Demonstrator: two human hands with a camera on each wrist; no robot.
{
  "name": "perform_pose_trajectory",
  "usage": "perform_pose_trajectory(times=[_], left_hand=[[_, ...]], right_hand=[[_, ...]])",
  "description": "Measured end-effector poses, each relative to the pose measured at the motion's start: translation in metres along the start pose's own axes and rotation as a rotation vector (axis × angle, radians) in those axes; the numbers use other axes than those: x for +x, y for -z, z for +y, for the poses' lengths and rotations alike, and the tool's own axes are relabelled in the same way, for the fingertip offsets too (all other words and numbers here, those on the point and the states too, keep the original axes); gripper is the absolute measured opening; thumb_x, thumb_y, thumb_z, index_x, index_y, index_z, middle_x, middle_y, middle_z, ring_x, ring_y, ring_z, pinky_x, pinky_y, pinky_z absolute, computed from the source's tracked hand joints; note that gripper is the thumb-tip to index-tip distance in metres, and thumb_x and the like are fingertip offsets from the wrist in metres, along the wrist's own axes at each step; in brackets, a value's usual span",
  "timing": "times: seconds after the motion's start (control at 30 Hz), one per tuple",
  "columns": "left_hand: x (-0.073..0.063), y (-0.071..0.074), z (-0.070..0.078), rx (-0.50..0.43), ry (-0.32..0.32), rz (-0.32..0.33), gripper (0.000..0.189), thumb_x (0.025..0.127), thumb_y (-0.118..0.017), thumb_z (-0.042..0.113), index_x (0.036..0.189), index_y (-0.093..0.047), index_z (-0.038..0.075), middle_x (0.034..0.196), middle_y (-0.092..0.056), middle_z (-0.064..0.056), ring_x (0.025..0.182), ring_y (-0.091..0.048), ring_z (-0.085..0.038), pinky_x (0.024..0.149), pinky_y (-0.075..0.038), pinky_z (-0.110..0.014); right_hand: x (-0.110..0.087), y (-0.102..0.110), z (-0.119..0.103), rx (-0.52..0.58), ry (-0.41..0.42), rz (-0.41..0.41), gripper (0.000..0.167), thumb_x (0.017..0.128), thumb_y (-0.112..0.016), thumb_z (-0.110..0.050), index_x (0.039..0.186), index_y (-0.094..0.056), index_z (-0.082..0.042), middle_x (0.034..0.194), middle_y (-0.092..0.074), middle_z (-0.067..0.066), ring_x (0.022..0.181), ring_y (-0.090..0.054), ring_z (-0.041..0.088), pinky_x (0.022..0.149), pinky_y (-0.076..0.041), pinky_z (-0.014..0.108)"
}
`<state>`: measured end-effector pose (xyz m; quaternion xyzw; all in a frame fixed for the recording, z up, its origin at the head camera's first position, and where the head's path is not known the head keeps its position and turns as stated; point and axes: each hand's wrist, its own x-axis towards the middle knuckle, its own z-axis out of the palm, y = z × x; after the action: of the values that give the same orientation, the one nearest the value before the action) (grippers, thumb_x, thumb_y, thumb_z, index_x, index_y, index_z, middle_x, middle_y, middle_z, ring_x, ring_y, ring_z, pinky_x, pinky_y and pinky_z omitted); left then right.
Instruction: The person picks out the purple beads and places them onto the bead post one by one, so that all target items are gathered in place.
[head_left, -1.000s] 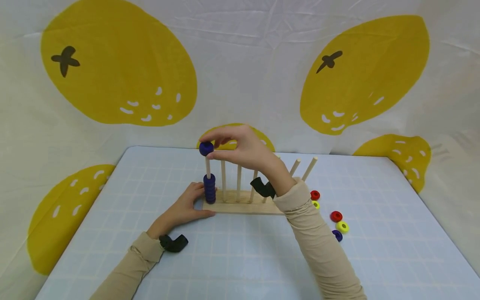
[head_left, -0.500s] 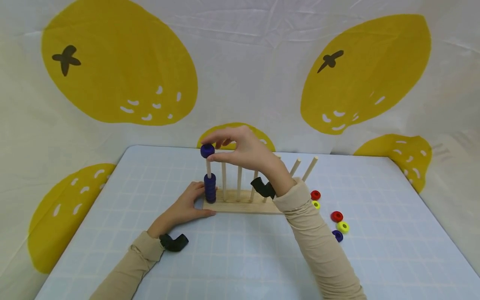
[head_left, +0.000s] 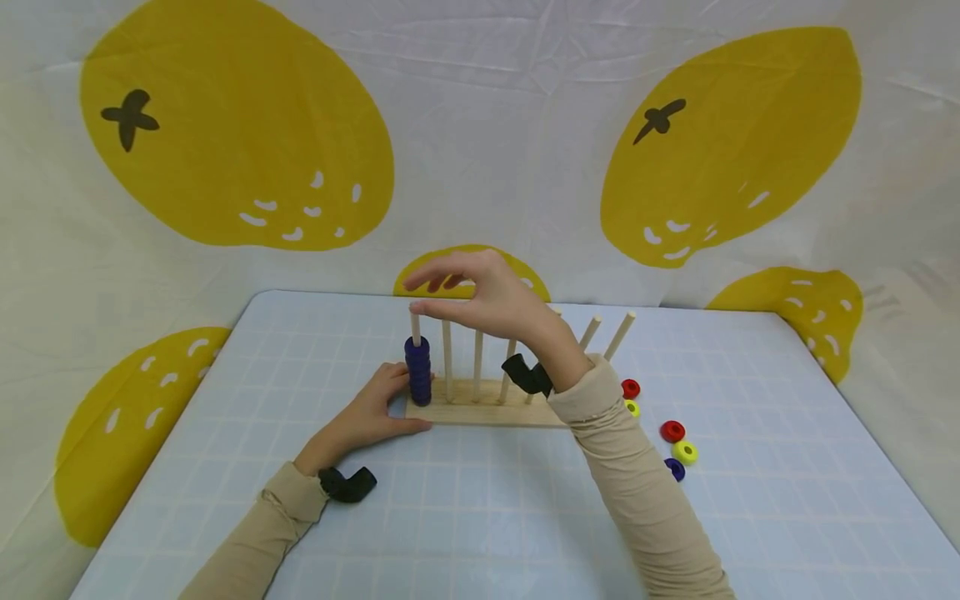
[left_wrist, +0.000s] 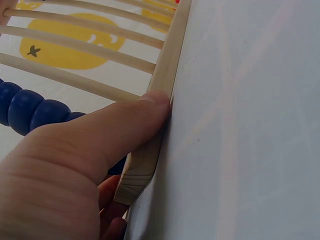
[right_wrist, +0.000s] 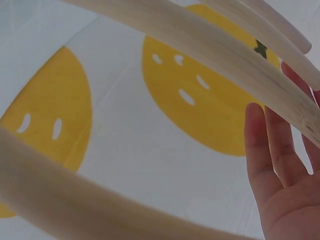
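Observation:
A wooden peg rack with a flat base and several upright pegs stands on the table. Dark blue ring beads are stacked on its leftmost peg, whose bare tip shows above them. My left hand grips the base's left end; in the left wrist view the thumb lies along the front edge and the fingers reach behind. At the top of the leftmost peg is my right hand, thumb at the tip and fingers spread apart with no bead between them. The right wrist view shows its loosely extended fingers behind the pegs.
Right of the rack lie loose beads: two red ones, the nearer red bead among them, two yellow, including a yellow bead, and a blue bead partly behind the right sleeve. A lemon-print cloth hangs behind the table.
The blue bead that my right hand pinched at the peg's top has been let go and has dropped onto the stack, which is now taller. My left hand has stayed in place.

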<state>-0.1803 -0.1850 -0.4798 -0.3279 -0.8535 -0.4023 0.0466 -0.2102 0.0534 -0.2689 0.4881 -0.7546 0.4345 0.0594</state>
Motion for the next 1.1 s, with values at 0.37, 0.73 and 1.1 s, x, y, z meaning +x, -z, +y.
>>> perform_pose_trajectory(times=[0.37,0.73,1.1], left_hand=[[-0.001,0.0,0.0,-0.005,-0.03,0.013,0.066,0.072,-0.089,0.026,0.13,-0.064,0.008,0.133,-0.058,-0.005,0.118,-0.045,-0.022,0.099,-0.038,-0.046],[-0.001,0.002,0.0,-0.007,-0.023,0.011,0.067,0.072,-0.09,0.026,0.131,-0.064,0.009,0.133,-0.058,-0.004,0.116,-0.045,-0.022,0.099,-0.037,-0.047],[-0.001,0.001,-0.001,0.013,-0.016,0.005,0.068,0.072,-0.09,0.027,0.131,-0.064,0.008,0.133,-0.057,-0.006,0.118,-0.045,-0.023,0.1,-0.038,-0.048]], right_hand=[[-0.004,0.01,-0.005,0.066,0.089,0.096,0.015,0.092,-0.07,-0.005,0.106,-0.075,-0.004,0.103,-0.073,0.004,0.09,-0.063,0.011,0.084,-0.051,0.033],[-0.017,0.023,-0.015,0.041,0.17,0.125,0.018,0.089,-0.07,0.002,0.106,-0.074,-0.003,0.104,-0.073,0.003,0.089,-0.063,0.013,0.082,-0.051,0.034],[-0.043,0.042,-0.027,-0.022,0.174,0.167,0.024,0.086,-0.072,0.007,0.106,-0.074,-0.005,0.104,-0.073,0.001,0.089,-0.063,0.014,0.083,-0.05,0.035]])
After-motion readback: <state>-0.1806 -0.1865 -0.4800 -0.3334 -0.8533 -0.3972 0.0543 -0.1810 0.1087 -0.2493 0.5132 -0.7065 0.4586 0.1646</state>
